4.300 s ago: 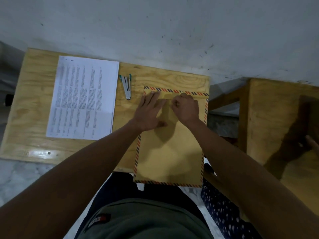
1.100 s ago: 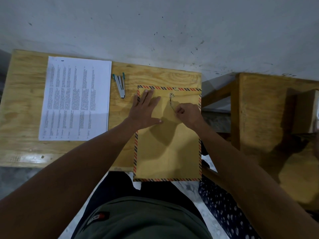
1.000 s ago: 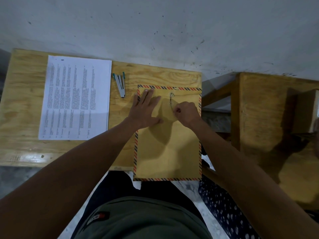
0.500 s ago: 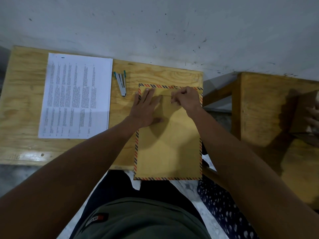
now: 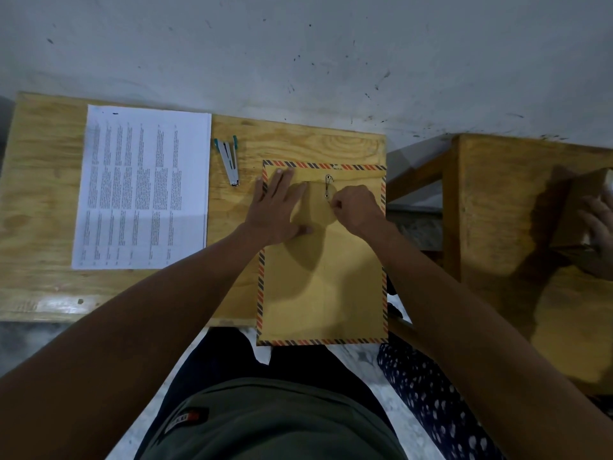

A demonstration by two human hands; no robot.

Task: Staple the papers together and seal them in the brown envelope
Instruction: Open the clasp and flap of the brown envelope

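A brown envelope (image 5: 323, 290) with a striped red and dark border lies on the right part of the wooden desk (image 5: 298, 144), its lower end hanging over the near edge. My left hand (image 5: 277, 207) lies flat on its upper left, fingers straight. My right hand (image 5: 356, 210) pinches the thin string of the string-and-button closure (image 5: 327, 186) on the rounded flap. A sheet of printed papers (image 5: 142, 187) lies on the left of the desk. A small stapler (image 5: 228, 161) with teal tips rests between the papers and the envelope.
A pale wall stands right behind the desk. A second wooden desk (image 5: 517, 227) is to the right, with another person's hand (image 5: 597, 220) on a brown object at the frame edge. My lap and a patterned cloth (image 5: 431, 393) are below the desk.
My right hand went up to the flap's top edge half a second ago and has come back down, pinching the string by the buttons. My left hand stays flat on the envelope.
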